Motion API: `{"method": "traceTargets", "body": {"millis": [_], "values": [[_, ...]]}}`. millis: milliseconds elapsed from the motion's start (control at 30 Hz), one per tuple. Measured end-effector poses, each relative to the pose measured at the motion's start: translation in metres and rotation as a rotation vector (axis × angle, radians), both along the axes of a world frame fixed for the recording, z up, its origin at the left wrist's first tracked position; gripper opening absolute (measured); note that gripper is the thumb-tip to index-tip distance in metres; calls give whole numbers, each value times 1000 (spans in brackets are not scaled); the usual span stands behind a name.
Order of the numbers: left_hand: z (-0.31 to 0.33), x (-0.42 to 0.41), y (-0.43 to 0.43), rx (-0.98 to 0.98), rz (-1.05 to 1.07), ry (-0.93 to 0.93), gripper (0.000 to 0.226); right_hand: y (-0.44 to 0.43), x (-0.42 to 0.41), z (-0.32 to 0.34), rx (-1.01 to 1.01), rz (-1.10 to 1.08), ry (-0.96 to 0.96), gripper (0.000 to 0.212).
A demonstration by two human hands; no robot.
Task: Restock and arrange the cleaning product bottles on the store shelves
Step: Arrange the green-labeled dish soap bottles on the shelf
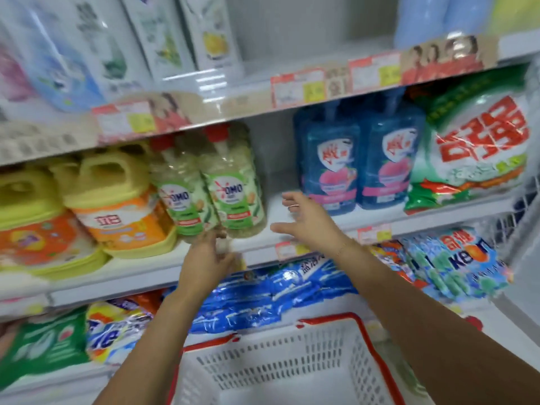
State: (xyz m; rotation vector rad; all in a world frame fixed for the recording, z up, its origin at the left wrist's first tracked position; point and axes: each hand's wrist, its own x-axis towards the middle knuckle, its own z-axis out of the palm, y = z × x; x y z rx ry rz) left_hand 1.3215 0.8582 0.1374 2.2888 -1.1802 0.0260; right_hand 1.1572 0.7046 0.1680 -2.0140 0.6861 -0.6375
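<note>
Pale-green clear plastic bottles with red caps (216,194) are being kept as a pair at the front edge of the white middle shelf (140,273). Their labels are being faced outward, probably so that they can be read from the aisle. Large yellow plastic jugs with handles (117,206) are being kept just beside them on the left. Two dark-blue pump bottles with pink labels (359,159) are being kept further right, and a bare stretch of shelf is being left between the two groups.

The left grip (207,258) is being held at the shelf's front edge, directly below the pair, with its fingertips at the bottle bases. Blur is hiding whether a bottle is being pinched or only touched, so its state cannot be told. Judging by this, the pair is being squared up or nudged along the row.

The right grip (306,220) is being held wide, fingers spread and holding nothing, over the bare stretch just right of the pale-green pair. It is likely being kept there to steady or receive a bottle.

A white slotted plastic basket with a red rim (292,361) is being carried low in front, below both arms.
</note>
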Motion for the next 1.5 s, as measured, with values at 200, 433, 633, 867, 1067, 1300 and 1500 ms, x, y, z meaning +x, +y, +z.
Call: {"method": "traceTargets", "body": {"millis": [200, 433, 633, 867, 1067, 1300, 1500], "values": [[-17, 26, 16, 120, -58, -40, 46, 6, 76, 10, 230, 18, -168, 91], [1, 37, 11, -50, -68, 221, 52, 10, 99, 3, 85, -136, -242, 76], [21, 34, 0, -245, -112, 317, 73, 21, 88, 2, -123, -171, -294, 80], [45, 25, 12, -371, -289, 447, 51, 45, 41, 24, -424, 17, -207, 74], [115, -17, 43, -526, -534, 444, 69, 67, -10, 80, -259, 77, -342, 90], [169, -78, 73, -555, -661, 117, 94, 87, -54, 100, -99, 198, -315, 86], [182, -80, 84, -790, -572, 405, 84, 108, -61, 112, -56, 271, -405, 91]]}}
